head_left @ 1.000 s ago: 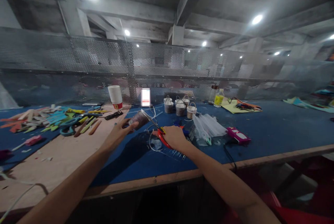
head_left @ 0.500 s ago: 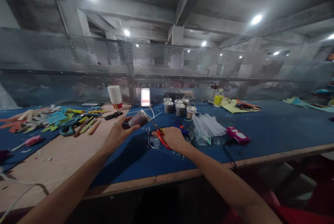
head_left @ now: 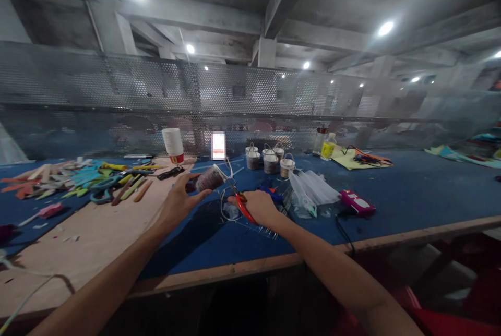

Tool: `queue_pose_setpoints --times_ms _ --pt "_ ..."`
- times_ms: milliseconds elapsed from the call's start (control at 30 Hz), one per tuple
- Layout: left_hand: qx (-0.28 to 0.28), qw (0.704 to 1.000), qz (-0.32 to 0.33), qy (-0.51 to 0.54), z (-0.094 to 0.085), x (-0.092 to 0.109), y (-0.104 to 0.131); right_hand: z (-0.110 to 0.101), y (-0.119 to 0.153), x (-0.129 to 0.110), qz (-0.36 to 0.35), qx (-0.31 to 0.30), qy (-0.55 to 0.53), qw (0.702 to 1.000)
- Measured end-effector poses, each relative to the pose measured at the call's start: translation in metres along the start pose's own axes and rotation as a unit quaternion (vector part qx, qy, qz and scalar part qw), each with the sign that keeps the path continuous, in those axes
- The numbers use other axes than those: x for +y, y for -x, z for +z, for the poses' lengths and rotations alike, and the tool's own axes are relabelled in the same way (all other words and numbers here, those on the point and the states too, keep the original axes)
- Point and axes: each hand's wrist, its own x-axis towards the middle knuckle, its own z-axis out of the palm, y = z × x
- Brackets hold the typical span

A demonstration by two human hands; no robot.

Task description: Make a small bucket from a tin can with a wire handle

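Cup (head_left: 210,180): observed tilted above blue tabletop (head_left: 235,250), pinched between thumb and fingers of left hand (head_left: 180,199). Noted red-handled scissors (head_left: 245,208) clasped in right hand (head_left: 258,205), blades near cup's rim — could not tell, through blur, whether touching.

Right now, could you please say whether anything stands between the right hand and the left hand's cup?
Only the scissors in the right hand and a white cord near their blades; nothing else visible lies before the cup.
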Motion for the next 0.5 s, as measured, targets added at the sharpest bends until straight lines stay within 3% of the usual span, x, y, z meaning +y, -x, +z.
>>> queue_pose_setpoints --times_ms 267,500 --pt "-0.020 0.972 -0.143 0.186 0.0006 0.0041 -0.0029 0.0003 -0.0019 0.0001 0.018 0.001 -0.012 1.000" --pt "-0.016 0.991 -0.090 0.101 -0.0032 0.0048 -0.0013 -0.0014 -0.0001 -0.0027 0.013 -0.003 -0.017 1.000"
